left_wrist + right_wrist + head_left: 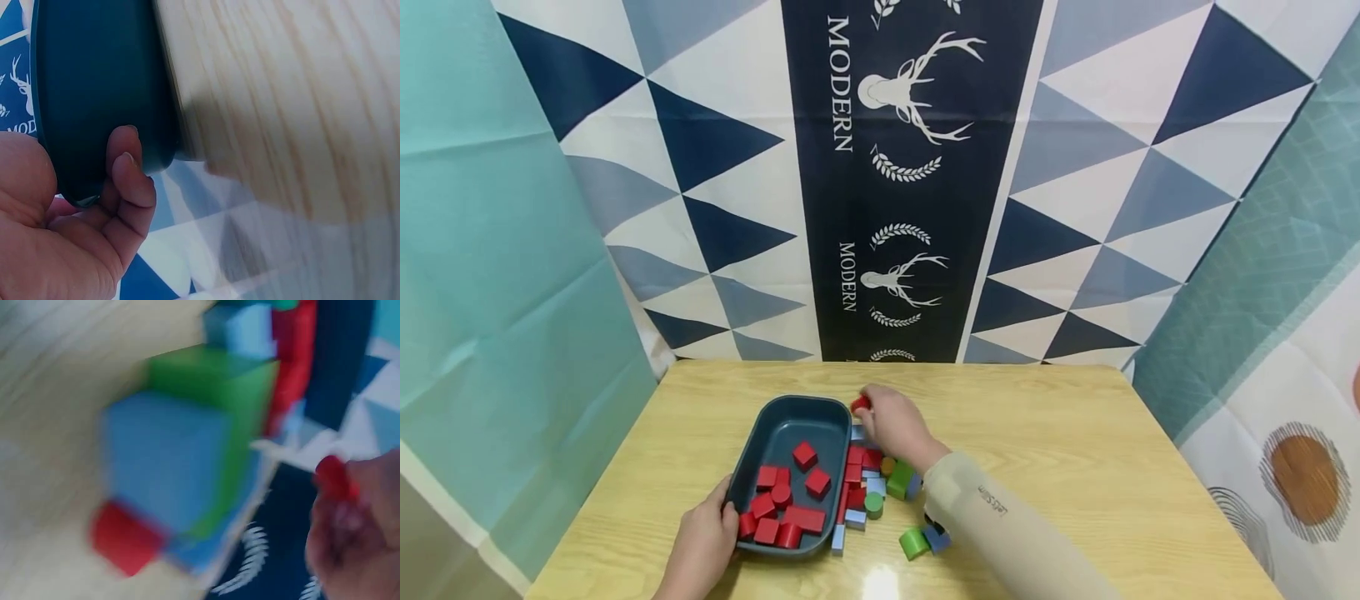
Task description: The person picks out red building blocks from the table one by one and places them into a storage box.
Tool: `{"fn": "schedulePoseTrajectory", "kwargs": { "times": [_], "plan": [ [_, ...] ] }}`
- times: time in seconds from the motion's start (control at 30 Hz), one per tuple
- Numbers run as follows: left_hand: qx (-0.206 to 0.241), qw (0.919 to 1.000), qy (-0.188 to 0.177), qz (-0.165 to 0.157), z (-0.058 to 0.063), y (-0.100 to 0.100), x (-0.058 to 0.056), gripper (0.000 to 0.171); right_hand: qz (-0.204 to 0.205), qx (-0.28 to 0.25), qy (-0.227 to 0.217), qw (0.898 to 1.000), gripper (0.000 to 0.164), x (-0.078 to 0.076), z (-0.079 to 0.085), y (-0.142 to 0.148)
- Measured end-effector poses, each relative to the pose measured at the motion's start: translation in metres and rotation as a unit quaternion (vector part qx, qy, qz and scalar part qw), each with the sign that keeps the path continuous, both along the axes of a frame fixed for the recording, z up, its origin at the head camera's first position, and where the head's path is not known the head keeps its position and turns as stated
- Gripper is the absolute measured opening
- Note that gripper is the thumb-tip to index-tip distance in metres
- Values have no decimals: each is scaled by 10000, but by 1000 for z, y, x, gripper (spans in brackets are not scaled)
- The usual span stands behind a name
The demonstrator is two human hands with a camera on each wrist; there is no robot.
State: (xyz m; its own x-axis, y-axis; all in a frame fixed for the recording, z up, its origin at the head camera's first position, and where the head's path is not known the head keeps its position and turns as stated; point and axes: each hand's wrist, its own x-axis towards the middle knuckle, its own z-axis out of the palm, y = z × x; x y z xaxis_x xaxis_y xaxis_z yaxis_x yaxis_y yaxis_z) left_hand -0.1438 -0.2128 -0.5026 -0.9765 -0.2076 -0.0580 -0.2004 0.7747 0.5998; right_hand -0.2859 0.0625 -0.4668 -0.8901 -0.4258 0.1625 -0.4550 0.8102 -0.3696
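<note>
My left hand [702,533] grips the near left corner of a dark teal tray [820,425], thumb over the rim; the left wrist view shows curled fingers against the tray's outer wall [94,75]. Inside lie several red blocks [806,520], cubes, cylinders and a longer one. My right hand [901,427] pinches a small red block [860,404] beside the tray's far right corner. In the blurred right wrist view that red block [334,478] sits between thumb and fingers. Its exact shape is hard to tell.
Along the tray's right side lie mixed blocks: red blocks [854,456], light blue blocks [855,518], a green cylinder [873,504] and a green block [898,481]. Nearer lie a green arch-like block [913,543] and a blue block [937,538]. A patterned cloth [895,192] hangs behind the wooden table [1037,442].
</note>
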Motion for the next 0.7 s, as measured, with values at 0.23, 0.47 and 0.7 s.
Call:
{"fn": "schedulePoseTrajectory", "kwargs": {
  "times": [0.23, 0.47, 0.7],
  "plan": [
    [62, 10000, 68, -15, 1, 3, 2, 49, 775, -63, -165, 9968, 29, 19, 3, -11],
    [23, 10000, 68, 69, 1, -1, 2, 49, 738, 713, -275, 9943, 10, 32, -5, 18],
    [212, 9997, -5, 109, -1, -2, 3, 49, 957, 1119, 396, 9883, 17, 39, -20, 31]
  ]
}}
